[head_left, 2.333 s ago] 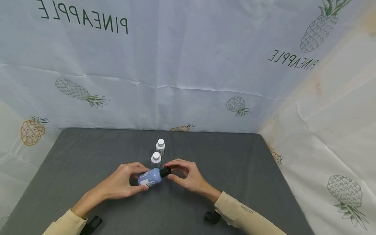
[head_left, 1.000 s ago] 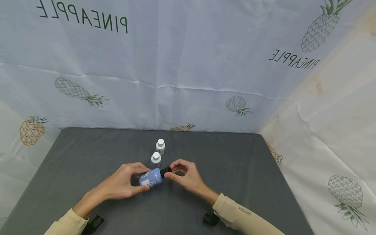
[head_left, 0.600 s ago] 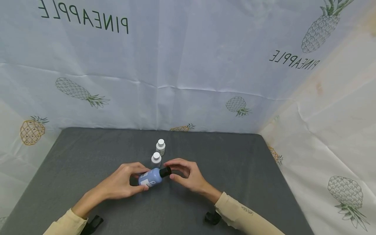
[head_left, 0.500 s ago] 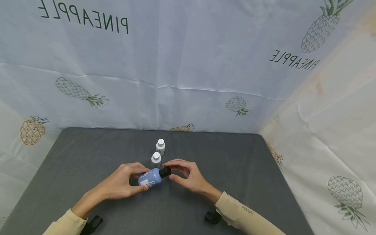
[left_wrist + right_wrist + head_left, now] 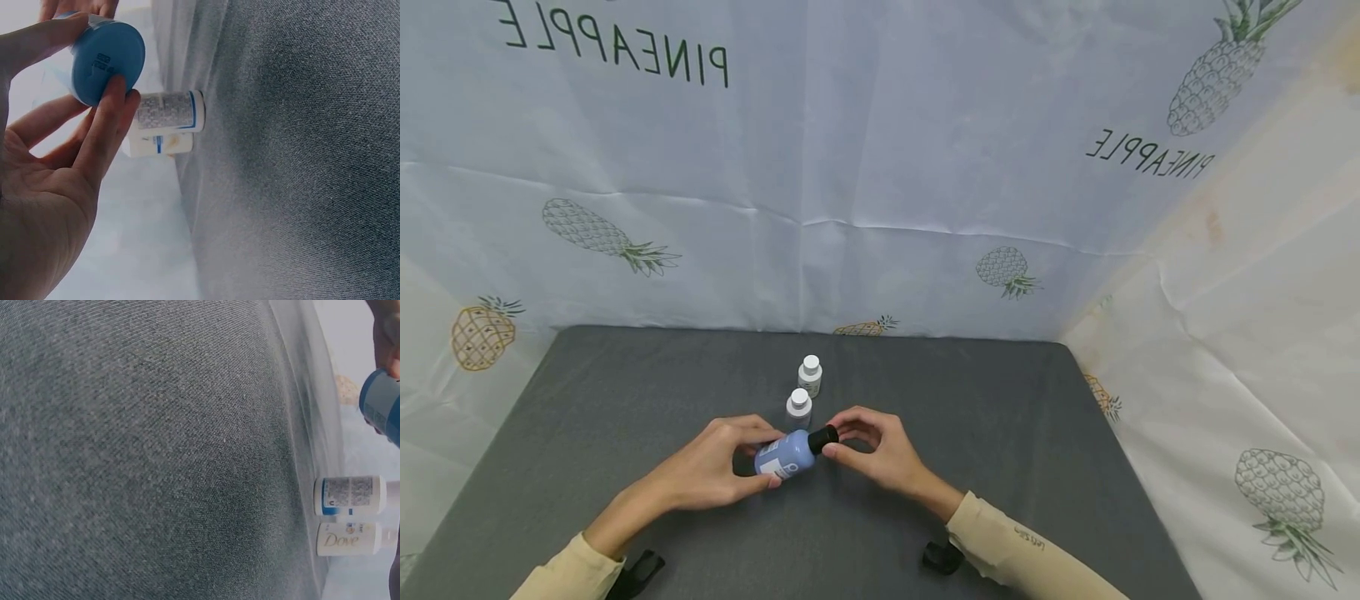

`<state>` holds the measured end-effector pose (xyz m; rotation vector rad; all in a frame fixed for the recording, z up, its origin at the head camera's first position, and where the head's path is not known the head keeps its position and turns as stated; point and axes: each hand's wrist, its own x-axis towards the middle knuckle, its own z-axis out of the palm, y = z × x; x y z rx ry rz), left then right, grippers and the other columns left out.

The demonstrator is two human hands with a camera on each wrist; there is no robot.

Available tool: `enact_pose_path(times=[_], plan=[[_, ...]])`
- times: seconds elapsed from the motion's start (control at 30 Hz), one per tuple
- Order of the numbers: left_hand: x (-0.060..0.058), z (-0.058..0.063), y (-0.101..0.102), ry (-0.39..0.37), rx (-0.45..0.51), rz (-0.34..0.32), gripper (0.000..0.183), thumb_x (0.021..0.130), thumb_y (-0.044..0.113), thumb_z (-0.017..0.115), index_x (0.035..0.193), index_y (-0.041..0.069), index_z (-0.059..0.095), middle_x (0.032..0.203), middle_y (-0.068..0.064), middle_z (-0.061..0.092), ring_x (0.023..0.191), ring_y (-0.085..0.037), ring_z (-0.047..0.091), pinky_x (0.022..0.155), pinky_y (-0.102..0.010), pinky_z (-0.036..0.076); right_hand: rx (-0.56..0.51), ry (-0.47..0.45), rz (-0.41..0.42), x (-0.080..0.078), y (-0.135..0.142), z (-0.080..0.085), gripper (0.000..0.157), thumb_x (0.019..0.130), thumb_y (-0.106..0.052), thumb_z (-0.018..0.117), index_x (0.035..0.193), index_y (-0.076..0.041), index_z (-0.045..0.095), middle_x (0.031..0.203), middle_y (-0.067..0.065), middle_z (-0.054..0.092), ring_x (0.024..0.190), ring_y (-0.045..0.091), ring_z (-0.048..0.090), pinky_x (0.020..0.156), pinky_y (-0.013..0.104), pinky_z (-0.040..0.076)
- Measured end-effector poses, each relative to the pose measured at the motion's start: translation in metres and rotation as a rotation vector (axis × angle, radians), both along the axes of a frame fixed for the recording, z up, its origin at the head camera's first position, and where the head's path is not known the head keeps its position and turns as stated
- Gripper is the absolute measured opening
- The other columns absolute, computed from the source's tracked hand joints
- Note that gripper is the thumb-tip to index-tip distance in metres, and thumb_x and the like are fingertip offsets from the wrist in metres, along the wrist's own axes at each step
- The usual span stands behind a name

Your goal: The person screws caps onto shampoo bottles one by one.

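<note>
My left hand (image 5: 722, 462) holds a blue bottle (image 5: 785, 456) by its lower body, thumb on the near side and fingers on the far side. The bottle is tilted, its black cap (image 5: 823, 439) pointing right and slightly up. My right hand (image 5: 883, 452) pinches that cap between thumb and fingertips. In the left wrist view the round blue base (image 5: 107, 59) faces the camera, above the table. The right wrist view shows part of the blue bottle (image 5: 380, 403) at its edge; the right fingers are mostly out of that view.
Two white bottles with white caps stand upright just behind the blue one: a nearer bottle (image 5: 799, 408) and a farther bottle (image 5: 810, 377), whose label reads Dove in the right wrist view. They stand on a dark grey table (image 5: 962, 400). Pineapple-print curtains (image 5: 895, 167) hang around it.
The right fingers have shifted on the cap: half a second ago they reached farther along it, now thumb and fingertips are drawn more curled at its end. The left hand and white bottles stay put.
</note>
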<state>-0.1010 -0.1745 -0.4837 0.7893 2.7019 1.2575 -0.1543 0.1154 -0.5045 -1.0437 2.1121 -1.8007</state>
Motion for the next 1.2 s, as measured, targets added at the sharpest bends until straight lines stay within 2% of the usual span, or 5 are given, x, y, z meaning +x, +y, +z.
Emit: enact_pose_path(times=[0.37,0.6,0.8,1.03,1.2], plan=[[0.0001,-0.0004,0.003,0.023,0.012,0.0,0.042,0.087,0.021,0.092,0.125,0.006,0.079,0.111,0.01,0.076,0.098,0.002,0.07,0.084,-0.029,0.066,-0.009,-0.042,-0.073,0.0012,-0.0054,-0.0014,0.02,0.094,-0.002,0.082,0.111,0.003,0.072,0.106,0.028,0.073,0.097,-0.002,0.07,0.092,0.026,0.066],[-0.0003,0.0005,0.003,0.03,0.015,0.0,0.043,0.087,0.021,0.092,0.125,0.007,0.08,0.111,0.01,0.076,0.098,0.002,0.07,0.083,-0.029,0.067,-0.018,-0.028,-0.088,0.0026,-0.0061,-0.0013,0.019,0.094,0.0,0.082,0.11,0.003,0.072,0.105,0.028,0.073,0.096,-0.001,0.071,0.091,0.027,0.066],[-0.0002,0.0019,0.0016,0.036,0.015,0.001,0.043,0.087,0.021,0.092,0.125,0.007,0.08,0.111,0.01,0.076,0.097,0.003,0.069,0.083,-0.028,0.066,-0.009,-0.003,-0.088,0.0029,-0.0057,-0.0009,0.02,0.095,-0.004,0.083,0.11,0.002,0.072,0.105,0.026,0.073,0.095,0.001,0.071,0.091,0.029,0.067],[0.0001,0.0017,0.0003,0.02,0.02,-0.004,0.043,0.088,0.022,0.092,0.126,0.008,0.079,0.113,0.01,0.077,0.099,0.002,0.07,0.084,-0.03,0.067,-0.038,0.0,-0.046,0.0023,-0.003,-0.0016,0.031,0.098,-0.019,0.083,0.118,0.002,0.072,0.113,0.028,0.072,0.103,0.002,0.072,0.098,0.029,0.065],[0.0009,0.0015,-0.0011,0.014,0.013,0.001,0.043,0.088,0.025,0.092,0.127,0.009,0.079,0.114,0.01,0.077,0.1,0.001,0.071,0.084,-0.029,0.067,-0.118,-0.001,0.071,-0.0014,0.0013,0.0,0.031,0.105,-0.008,0.07,0.131,0.01,0.067,0.126,0.037,0.067,0.121,0.004,0.07,0.108,0.031,0.061]])
